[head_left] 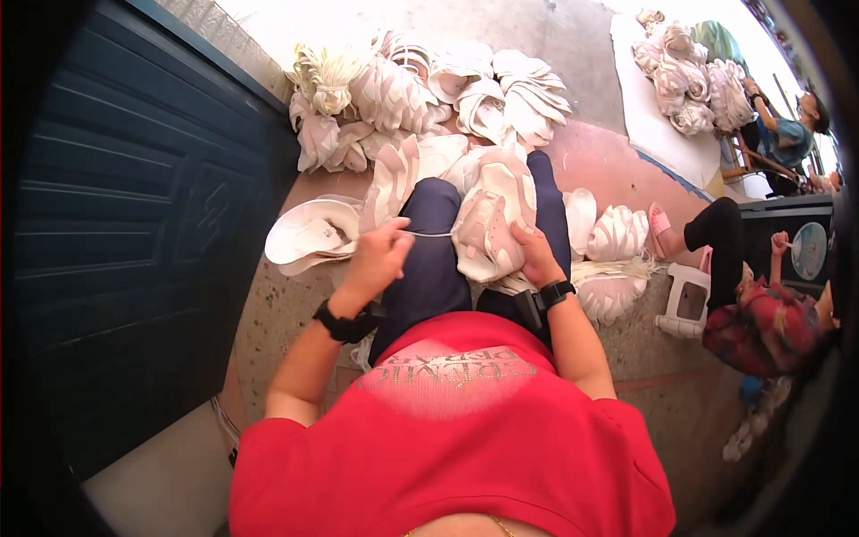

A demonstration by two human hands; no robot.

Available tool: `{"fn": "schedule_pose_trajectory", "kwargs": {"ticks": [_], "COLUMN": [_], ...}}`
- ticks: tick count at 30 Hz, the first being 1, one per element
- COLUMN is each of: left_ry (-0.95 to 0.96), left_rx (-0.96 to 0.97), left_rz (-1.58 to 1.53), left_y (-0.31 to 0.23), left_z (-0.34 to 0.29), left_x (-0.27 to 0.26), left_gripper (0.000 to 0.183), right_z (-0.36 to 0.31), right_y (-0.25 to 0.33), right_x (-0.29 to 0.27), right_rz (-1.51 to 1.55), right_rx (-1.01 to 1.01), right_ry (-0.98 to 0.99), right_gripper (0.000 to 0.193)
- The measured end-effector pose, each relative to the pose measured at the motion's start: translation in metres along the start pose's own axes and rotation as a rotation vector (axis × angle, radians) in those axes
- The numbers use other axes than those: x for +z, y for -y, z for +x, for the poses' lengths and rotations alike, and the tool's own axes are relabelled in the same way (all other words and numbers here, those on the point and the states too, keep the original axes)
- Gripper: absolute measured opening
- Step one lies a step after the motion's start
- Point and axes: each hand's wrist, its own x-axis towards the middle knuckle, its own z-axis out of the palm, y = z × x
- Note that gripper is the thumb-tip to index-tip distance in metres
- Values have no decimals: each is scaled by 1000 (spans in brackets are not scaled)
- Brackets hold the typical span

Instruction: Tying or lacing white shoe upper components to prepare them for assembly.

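Over my lap, a white and pale pink shoe upper (pixel 488 210) rests against my right thigh. My right hand (pixel 539 258) grips its right edge, with the thumb on top and the other fingers partly hidden. From the upper's left side a white shoelace (pixel 431 234) runs taut to my left hand (pixel 380 255), whose fingers are pinched on its end. Another stack of shoe uppers (pixel 392 179) leans by my left knee. Left of it, a rounded white upper (pixel 313 234) lies on the floor.
Bundled uppers (pixel 394 94) are heaped ahead, beside a bunch of cream laces (pixel 327 80). More bundles (pixel 617 234) lie right of my legs, near a white plastic stool (pixel 687 300). A dark blue door (pixel 152 233) stands left. People sit at right, one holding a hand fan (pixel 810 251).
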Motion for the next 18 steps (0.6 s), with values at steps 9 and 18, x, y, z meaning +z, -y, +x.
{"fn": "schedule_pose_trajectory", "kwargs": {"ticks": [9, 18], "left_ry": [197, 37], "left_rx": [254, 278], "left_rz": [844, 778], "left_y": [13, 10], "left_z": [72, 75], "left_x": [76, 95], "left_gripper": [22, 14], "right_z": [-6, 7], "right_y": [2, -5], "right_x": [-6, -2], "right_rz": [67, -576], "right_rx": [8, -440], "right_ry": [70, -264], "right_gripper": [31, 43]}}
